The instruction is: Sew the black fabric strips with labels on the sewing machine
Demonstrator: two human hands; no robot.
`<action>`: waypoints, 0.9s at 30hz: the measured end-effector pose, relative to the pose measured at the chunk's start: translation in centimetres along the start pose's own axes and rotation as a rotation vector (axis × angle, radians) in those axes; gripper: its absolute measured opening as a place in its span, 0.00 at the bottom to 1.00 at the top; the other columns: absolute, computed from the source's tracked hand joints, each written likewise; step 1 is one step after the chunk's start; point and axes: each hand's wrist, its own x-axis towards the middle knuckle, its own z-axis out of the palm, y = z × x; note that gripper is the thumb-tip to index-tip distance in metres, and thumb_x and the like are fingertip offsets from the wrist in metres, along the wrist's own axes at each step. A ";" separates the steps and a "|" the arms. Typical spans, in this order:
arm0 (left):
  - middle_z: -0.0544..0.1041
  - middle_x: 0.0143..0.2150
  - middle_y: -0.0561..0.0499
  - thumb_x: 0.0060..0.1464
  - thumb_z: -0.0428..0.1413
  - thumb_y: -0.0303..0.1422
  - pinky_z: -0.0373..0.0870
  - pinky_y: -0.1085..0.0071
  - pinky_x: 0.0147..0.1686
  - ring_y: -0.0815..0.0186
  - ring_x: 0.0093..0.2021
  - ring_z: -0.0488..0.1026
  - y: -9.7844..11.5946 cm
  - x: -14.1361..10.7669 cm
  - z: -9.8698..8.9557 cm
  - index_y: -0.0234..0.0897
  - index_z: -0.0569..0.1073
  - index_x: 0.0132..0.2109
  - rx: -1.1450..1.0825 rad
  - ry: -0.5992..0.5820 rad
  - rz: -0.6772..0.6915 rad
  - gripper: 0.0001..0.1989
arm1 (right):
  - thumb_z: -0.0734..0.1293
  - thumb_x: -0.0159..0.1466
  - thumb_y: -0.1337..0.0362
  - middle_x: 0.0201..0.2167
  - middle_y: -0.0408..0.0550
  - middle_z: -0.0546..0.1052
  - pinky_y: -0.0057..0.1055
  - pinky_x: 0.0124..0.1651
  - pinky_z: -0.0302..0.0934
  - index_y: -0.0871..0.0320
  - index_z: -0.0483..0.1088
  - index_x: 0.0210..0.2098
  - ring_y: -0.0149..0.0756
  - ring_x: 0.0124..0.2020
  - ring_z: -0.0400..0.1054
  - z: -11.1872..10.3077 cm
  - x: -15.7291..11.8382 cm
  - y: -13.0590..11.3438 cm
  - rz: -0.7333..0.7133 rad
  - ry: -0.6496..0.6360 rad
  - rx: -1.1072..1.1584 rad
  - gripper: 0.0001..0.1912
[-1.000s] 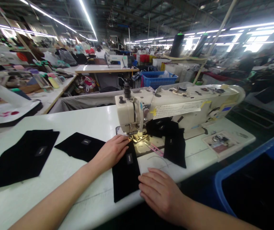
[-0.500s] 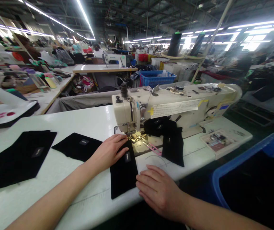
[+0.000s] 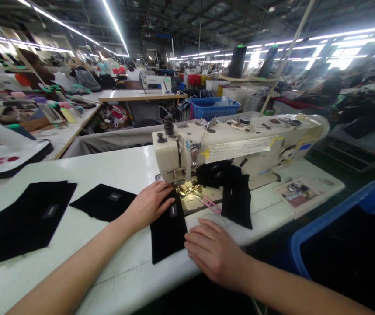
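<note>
A black fabric piece with a small dark label (image 3: 168, 236) lies on the white table, its far end under the needle area of the sewing machine (image 3: 171, 153). My left hand (image 3: 151, 203) rests flat on its upper left part, fingers extended close to the presser foot. At the fabric's lower right edge is my right hand (image 3: 213, 251), fingers stretched out over the table edge and touching the cloth. Pink-handled tweezers (image 3: 212, 204) lie on the machine bed, beside more black pieces (image 3: 236, 203).
Two stacks of labelled black fabric, one far left (image 3: 26, 218) and one nearer (image 3: 104, 202), lie on the table (image 3: 118, 166). A blue bin (image 3: 297, 249) holding dark material stands at the right.
The black fabric has shifted slightly away from me, toward the machine. My right hand has moved slightly forward with it; my left hand stays almost in place.
</note>
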 end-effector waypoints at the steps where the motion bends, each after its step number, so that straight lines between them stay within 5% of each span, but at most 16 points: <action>1: 0.75 0.53 0.41 0.68 0.48 0.38 0.71 0.56 0.57 0.54 0.54 0.71 -0.1 0.1 0.0 0.33 0.73 0.56 0.005 0.001 0.002 0.18 | 0.62 0.69 0.69 0.46 0.49 0.79 0.40 0.65 0.53 0.62 0.72 0.46 0.38 0.48 0.69 0.1 0.1 0.1 -0.001 -0.002 -0.002 0.08; 16: 0.76 0.46 0.43 0.70 0.42 0.35 0.72 0.57 0.52 0.56 0.48 0.74 -2.0 1.3 -0.2 0.35 0.75 0.45 -0.045 -0.012 -0.015 0.18 | 0.62 0.70 0.69 0.46 0.49 0.79 0.42 0.65 0.54 0.60 0.72 0.44 0.40 0.48 0.68 0.9 1.3 2.0 0.011 -0.035 -0.043 0.08; 21: 0.76 0.52 0.41 0.69 0.44 0.34 0.73 0.55 0.55 0.56 0.52 0.73 1.4 -0.7 -1.2 0.33 0.76 0.51 -0.103 0.116 -0.023 0.17 | 0.62 0.70 0.69 0.47 0.49 0.79 0.43 0.65 0.53 0.60 0.72 0.45 0.40 0.49 0.69 1.1 1.8 2.5 0.009 -0.025 -0.055 0.08; 27: 0.78 0.51 0.42 0.67 0.48 0.31 0.78 0.62 0.50 0.58 0.51 0.76 7.0 -4.9 -1.1 0.33 0.77 0.51 -0.116 0.089 0.103 0.14 | 0.61 0.70 0.69 0.46 0.51 0.79 0.44 0.64 0.54 0.59 0.72 0.46 0.40 0.49 0.68 1.1 2.3 3.0 0.029 -0.061 -0.074 0.09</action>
